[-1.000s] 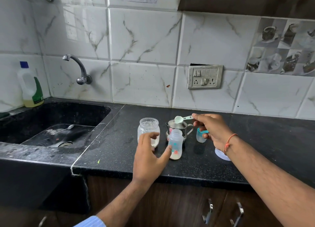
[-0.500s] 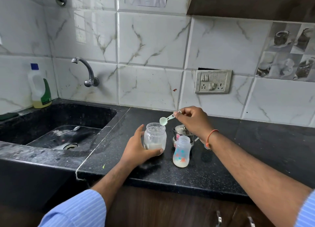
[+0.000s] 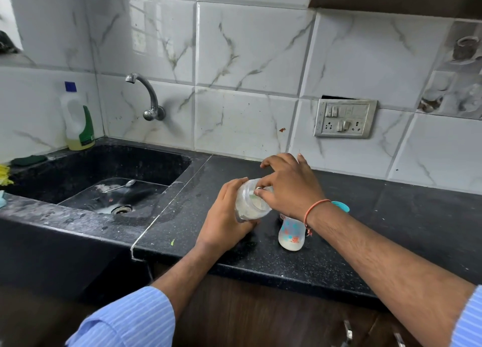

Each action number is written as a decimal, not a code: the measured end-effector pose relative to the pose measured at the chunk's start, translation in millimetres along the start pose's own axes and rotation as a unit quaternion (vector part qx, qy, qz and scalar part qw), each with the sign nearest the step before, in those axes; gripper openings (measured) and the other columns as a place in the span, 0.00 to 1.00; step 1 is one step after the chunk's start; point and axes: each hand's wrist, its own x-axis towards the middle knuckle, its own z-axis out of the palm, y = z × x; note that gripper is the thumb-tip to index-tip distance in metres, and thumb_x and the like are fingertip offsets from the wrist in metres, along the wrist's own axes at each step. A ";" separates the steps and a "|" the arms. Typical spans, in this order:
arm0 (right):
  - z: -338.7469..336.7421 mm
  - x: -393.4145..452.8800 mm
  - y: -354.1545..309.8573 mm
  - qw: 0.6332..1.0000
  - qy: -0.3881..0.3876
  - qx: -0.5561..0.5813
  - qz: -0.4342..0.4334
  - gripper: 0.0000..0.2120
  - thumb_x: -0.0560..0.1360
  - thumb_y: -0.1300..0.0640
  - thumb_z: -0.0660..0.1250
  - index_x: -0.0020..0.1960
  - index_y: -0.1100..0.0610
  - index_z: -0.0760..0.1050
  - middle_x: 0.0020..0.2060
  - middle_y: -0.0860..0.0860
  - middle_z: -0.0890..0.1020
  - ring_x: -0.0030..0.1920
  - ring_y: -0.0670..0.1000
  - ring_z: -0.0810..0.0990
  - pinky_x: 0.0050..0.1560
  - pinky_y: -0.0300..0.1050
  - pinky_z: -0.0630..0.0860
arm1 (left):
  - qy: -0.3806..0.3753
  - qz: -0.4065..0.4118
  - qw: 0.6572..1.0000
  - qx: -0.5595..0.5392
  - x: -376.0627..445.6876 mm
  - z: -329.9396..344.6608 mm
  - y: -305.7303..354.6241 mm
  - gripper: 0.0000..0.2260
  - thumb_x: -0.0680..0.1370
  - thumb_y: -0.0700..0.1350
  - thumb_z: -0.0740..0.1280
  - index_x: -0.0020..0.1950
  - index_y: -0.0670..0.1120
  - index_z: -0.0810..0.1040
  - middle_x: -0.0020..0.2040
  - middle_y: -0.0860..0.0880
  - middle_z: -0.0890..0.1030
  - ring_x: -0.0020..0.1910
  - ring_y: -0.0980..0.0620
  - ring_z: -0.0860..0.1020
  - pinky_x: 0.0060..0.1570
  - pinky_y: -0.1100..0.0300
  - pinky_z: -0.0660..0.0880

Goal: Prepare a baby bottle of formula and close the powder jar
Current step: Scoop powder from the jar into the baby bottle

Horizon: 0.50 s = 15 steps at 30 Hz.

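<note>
I count one clear plastic powder jar (image 3: pixel 252 200), tilted, gripped by my left hand (image 3: pixel 226 216); my right hand (image 3: pixel 285 187) pinches into its mouth. One printed baby bottle (image 3: pixel 291 234) stands at four o'clock on the black bench (image 3: pixel 391 229).

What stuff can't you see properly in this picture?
Head view only:
- Scoop: mostly hidden by the right hand at the mouth of the jar; its load cannot be told.
- Bottle top: behind the right wrist.
- Teal cap: mostly hidden by the forearm.
- Label on the soap bottle: too small to read.
</note>
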 end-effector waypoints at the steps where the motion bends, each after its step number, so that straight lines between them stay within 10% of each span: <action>1: -1.1 -1.0 -1.4 1.000 -0.008 -0.014 0.000 0.13 0.81 0.36 0.66 0.57 0.37 0.86 0.71 0.41 0.74 0.75 0.49 0.65 0.82 0.66 0.52 | 0.002 0.004 1.000 -0.002 -0.4 -0.2 -0.1 0.42 0.72 0.45 0.85 0.81 0.51 0.69 0.76 0.58 0.72 0.72 0.62 0.74 0.66 0.77 0.68; 15: -2.3 -1.0 -13.0 0.989 -0.104 0.091 0.057 0.10 0.76 0.37 0.71 0.47 0.41 0.88 0.75 0.37 0.72 0.76 0.49 0.63 0.79 0.71 0.55 | 0.032 0.021 0.999 -0.008 -1.5 -1.6 1.4 0.41 0.71 0.47 0.85 0.81 0.50 0.69 0.75 0.57 0.72 0.73 0.65 0.73 0.68 0.76 0.68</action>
